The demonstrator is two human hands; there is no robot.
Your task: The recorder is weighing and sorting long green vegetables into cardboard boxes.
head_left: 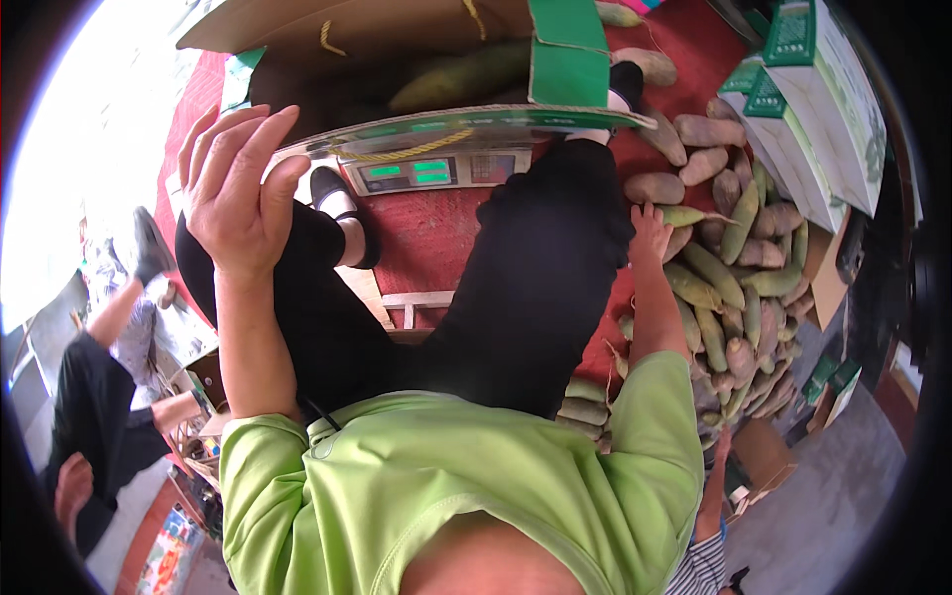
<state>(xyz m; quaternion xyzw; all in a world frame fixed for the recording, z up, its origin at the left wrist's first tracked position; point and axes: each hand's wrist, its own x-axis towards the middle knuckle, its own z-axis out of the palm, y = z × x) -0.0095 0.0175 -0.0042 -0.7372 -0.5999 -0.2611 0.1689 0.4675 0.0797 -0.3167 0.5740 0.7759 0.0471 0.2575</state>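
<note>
My left hand [238,188] is raised in front of me, fingers apart, holding nothing, close to the edge of an open cardboard box [397,45]. The box rests on a weighing scale [426,171] with a green-lit display and holds a long greenish fruit [461,74]. My right hand [650,233] reaches down to my right into a heap of long green and reddish-brown fruits [734,278], its fingers on a green fruit [682,215]. Whether it grips that fruit I cannot tell. My legs in black trousers [516,288] stretch toward the scale.
White and green cartons [823,109] are stacked at the right behind the fruit heap. A red mat [426,243] covers the floor under the scale. Another person [109,387] in black trousers sits at the left. A small wooden stool [412,302] is between my legs.
</note>
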